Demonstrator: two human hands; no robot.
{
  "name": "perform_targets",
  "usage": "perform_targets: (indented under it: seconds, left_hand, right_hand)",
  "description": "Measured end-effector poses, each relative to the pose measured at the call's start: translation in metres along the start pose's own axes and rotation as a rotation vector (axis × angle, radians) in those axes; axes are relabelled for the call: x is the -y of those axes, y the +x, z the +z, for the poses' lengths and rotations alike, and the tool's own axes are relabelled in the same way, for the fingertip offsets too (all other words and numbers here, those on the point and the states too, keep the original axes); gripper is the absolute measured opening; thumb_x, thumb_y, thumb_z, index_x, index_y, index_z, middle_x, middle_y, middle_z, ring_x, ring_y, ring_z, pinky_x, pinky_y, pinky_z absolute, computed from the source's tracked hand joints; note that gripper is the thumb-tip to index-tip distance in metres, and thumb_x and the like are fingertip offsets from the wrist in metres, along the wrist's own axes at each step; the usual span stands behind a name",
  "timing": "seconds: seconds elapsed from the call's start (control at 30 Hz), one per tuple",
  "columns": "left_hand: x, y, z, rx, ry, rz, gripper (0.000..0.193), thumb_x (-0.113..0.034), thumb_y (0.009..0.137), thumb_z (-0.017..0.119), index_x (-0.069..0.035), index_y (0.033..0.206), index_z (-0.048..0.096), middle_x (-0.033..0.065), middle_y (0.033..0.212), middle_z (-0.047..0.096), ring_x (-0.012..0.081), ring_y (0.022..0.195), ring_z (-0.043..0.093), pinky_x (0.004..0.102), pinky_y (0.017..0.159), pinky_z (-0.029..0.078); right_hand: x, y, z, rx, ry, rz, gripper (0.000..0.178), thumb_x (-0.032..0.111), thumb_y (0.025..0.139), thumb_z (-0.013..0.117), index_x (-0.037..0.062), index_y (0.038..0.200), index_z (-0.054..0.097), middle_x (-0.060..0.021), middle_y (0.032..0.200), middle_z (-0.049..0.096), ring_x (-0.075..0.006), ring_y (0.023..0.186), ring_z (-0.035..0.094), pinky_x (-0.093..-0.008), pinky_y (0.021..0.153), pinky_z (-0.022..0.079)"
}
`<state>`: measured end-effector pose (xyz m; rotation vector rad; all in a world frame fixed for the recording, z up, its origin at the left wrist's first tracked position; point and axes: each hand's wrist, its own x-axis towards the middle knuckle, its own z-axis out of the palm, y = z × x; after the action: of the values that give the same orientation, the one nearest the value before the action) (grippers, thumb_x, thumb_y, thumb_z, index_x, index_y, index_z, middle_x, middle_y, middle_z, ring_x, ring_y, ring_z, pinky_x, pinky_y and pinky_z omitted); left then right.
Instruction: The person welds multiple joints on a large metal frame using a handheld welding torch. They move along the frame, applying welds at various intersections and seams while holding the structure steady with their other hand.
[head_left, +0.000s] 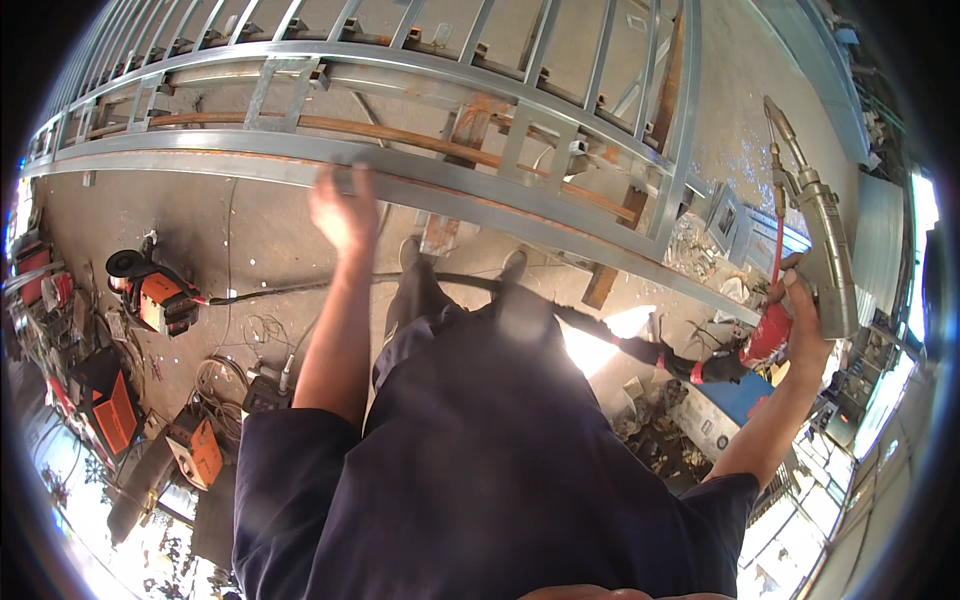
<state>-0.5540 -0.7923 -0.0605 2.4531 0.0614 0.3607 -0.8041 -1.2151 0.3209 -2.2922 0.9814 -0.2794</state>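
My right hand (800, 312) is wrapped round the red grip of a welding gun (826, 235), held up at the right side. The gun has a silvery metal body and a thin nozzle pointing away from me. From its grip a thick black cable (635, 348) with red bands runs left past my legs. My left hand (343, 212) reaches to the near rail of a long grey metal frame (480, 198). Its fingers are stretched out at the rail's edge, thumb apart, holding nothing; the fingertips are slightly blurred.
Thin upright bars (540, 45) fill the frame's far part, and rusty beams (470, 130) lie under it. An orange-and-black machine (160, 295) stands on the floor at left, with more orange boxes (195, 450) and coiled cables behind. Scrap and debris (665, 440) lie at lower right.
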Motion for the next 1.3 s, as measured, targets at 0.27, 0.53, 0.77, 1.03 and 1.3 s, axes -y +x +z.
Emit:
perform_targets:
  seconds: [0.27,0.53,0.77,1.03,1.3]
  left_hand:
    - [-0.172,-0.187,-0.011,0.92,-0.488,0.41,0.067,-0.038,0.085,0.088,-0.008,0.141,0.067,0.0221,0.126,0.071,0.0399,0.114,0.069,0.047,0.098,0.057]
    - [-0.163,-0.294,0.026,1.142,-0.281,0.377,0.049,-0.036,0.076,0.085,-0.016,0.118,0.07,0.0113,0.106,0.072,0.035,0.109,0.069,0.0464,0.099,0.052]
    - [-0.037,-0.328,-0.026,1.157,0.08,0.118,0.042,-0.042,0.079,0.086,-0.019,0.111,0.074,0.009,0.104,0.076,0.0323,0.105,0.073,0.0474,0.09,0.056]
    - [-0.076,-0.403,-0.057,0.943,0.116,-0.189,0.036,-0.048,0.079,0.086,-0.018,0.096,0.078,0.0077,0.092,0.077,0.0314,0.097,0.075,0.0448,0.086,0.058]
    - [-0.12,-0.447,-0.074,0.56,0.234,0.024,0.04,-0.053,0.081,0.078,-0.015,0.075,0.071,0.0071,0.077,0.072,0.0315,0.084,0.072,0.0459,0.085,0.055]
  right_hand:
    - [-0.188,0.052,-0.124,-0.214,0.628,0.172,0.039,0.026,0.096,0.074,0.0033,0.128,0.071,-0.0087,0.106,0.071,-0.0187,0.086,0.067,-0.0365,0.076,0.058]
    - [-0.248,0.122,-0.142,-0.18,0.554,-0.044,0.039,0.027,0.097,0.072,0.0026,0.127,0.07,-0.0095,0.105,0.071,-0.019,0.085,0.066,-0.0364,0.076,0.057]
    - [-0.25,0.148,-0.164,-0.161,0.581,-0.126,0.039,0.028,0.098,0.07,0.002,0.127,0.069,-0.0101,0.105,0.07,-0.0192,0.084,0.065,-0.0362,0.075,0.055]
    - [-0.259,0.151,-0.207,-0.201,0.601,-0.213,0.04,0.029,0.099,0.067,0.0013,0.127,0.068,-0.0108,0.104,0.069,-0.0195,0.084,0.064,-0.036,0.075,0.054]
    - [-0.289,0.182,-0.272,-0.21,0.654,-0.328,0.04,0.03,0.1,0.065,0.0006,0.127,0.068,-0.0115,0.104,0.069,-0.0197,0.083,0.063,-0.0358,0.074,0.053]
